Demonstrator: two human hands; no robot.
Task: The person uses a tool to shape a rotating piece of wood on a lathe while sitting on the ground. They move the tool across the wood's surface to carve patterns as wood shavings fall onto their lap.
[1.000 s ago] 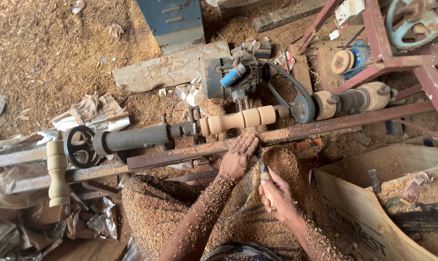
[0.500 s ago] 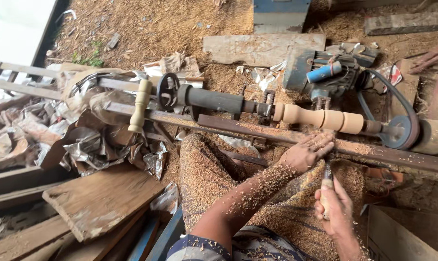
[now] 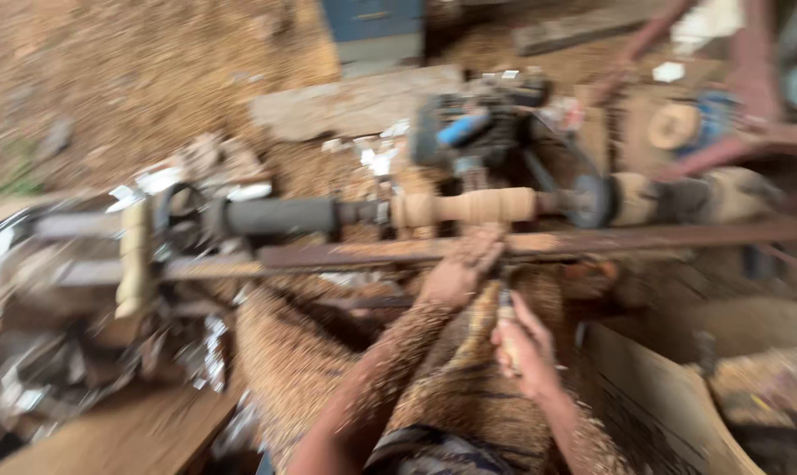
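Leftward since before, the left hand [image 3: 458,271] lies spread on the rusty rail [image 3: 645,237] below the turned spindle [image 3: 465,208]; the right hand [image 3: 523,341] clasps a chisel handle [image 3: 507,327].

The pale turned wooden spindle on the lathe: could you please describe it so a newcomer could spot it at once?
Find the long rusty metal rail crossing the sawdust-covered workspace. Just above it, beyond the left hand, lies the pale turned wooden spindle, held level between a dark grey cylinder and a dark disc. Only it is light, bare wood with rounded beads.
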